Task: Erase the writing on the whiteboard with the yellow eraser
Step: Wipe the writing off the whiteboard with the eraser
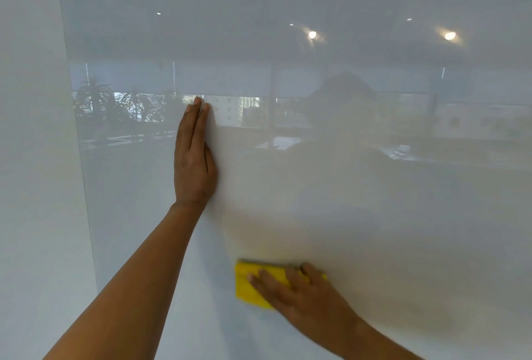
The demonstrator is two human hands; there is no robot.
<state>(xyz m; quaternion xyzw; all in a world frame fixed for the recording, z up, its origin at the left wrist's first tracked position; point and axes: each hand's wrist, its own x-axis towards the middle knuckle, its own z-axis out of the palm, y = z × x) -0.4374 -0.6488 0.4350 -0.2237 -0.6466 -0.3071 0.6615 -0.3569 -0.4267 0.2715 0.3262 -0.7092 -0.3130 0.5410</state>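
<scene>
Glossy whiteboard (374,215) mirrors ceiling lights, plants; left hand (194,164) flat, right hand's (302,293) grip presses yellow eraser (250,284).

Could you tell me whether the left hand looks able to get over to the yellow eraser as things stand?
Probably yes. The left hand lies flat and empty on the whiteboard, up and left of the yellow eraser; only bare board lies between. The right hand covers the eraser's right part.

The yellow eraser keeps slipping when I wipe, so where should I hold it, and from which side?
Judging by its flat block shape, press the yellow eraser on its broad back from the room side, as the right hand does, fingers spread across it against the whiteboard.
</scene>
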